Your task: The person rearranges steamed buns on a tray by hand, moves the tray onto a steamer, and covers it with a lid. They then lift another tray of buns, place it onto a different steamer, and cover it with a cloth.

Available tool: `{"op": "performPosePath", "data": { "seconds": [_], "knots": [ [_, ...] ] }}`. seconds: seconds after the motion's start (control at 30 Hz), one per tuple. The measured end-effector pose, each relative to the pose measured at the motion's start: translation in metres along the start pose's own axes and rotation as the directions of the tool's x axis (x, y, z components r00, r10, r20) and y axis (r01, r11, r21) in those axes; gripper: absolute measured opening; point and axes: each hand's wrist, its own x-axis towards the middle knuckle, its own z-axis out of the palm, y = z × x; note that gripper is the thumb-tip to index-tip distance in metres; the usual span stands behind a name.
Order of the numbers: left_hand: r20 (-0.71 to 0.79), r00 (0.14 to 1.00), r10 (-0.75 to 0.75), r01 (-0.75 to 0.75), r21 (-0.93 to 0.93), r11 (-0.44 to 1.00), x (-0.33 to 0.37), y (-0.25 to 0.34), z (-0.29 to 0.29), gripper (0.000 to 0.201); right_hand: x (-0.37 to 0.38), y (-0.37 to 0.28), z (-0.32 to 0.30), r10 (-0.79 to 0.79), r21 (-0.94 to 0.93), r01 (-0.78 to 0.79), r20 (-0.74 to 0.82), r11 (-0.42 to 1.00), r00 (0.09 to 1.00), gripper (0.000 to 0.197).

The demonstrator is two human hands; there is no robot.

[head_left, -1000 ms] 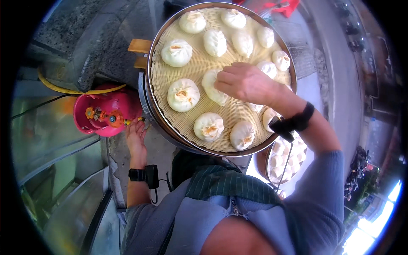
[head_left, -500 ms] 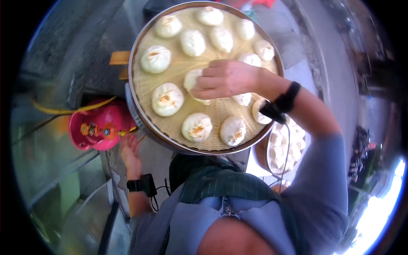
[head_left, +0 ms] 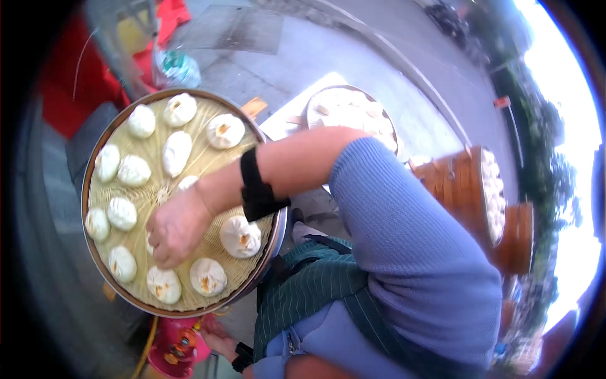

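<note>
A large round steamer [head_left: 88,196] with a woven mat [head_left: 211,167] holds several white steamed buns, some with browned filling at their pleated tops. My right hand [head_left: 180,227] reaches over the middle of the mat, fingers curled down with a steamed bun [head_left: 149,243] in their grasp. Most of that bun is hidden by the hand. Close by lies another steamed bun [head_left: 164,285], and a steamed bun [head_left: 241,237] rests below my right wrist. My left hand [head_left: 216,335] is low beside the steamer, next to a pink bucket [head_left: 161,331], fingers stretched out and holding nothing visible.
An orange-and-yellow object [head_left: 184,343] sits in the bucket. Beyond my right arm stands a second round steamer [head_left: 344,98] of small white buns. Tall bamboo steamers [head_left: 451,189] rise at the right. A plastic bag [head_left: 178,68] and red cloth [head_left: 172,16] lie at the far left.
The view has turned, so the big steamer now appears further left and lower, and the bamboo steamers at right have come into sight. My right hand remains over the middle buns.
</note>
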Motion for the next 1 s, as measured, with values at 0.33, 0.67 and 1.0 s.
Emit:
{"op": "performPosePath", "data": {
  "seconds": [0.33, 0.67, 1.0],
  "knots": [
    [0.077, 0.982, -0.175, 0.113, 0.505, 0.856, 0.018, -0.044, -0.036, 0.034, -0.121, -0.178, -0.107, 0.782, 0.052, -0.789, -0.19, 0.612, 0.594, 0.033],
    [0.294, 0.885, -0.361, -0.106, 0.882, 0.459, -0.013, -0.077, 0.048, 0.029, -0.246, -0.364, -0.136, 0.955, 0.195, -0.966, -0.21, -0.17, -0.21, 0.031],
    [0.372, 0.805, -0.463, -0.204, 0.906, 0.372, -0.136, -0.121, 0.238, 0.024, -0.327, -0.47, -0.159, 0.829, 0.296, -0.859, -0.263, -0.418, -0.493, 0.023]
  ]
}}
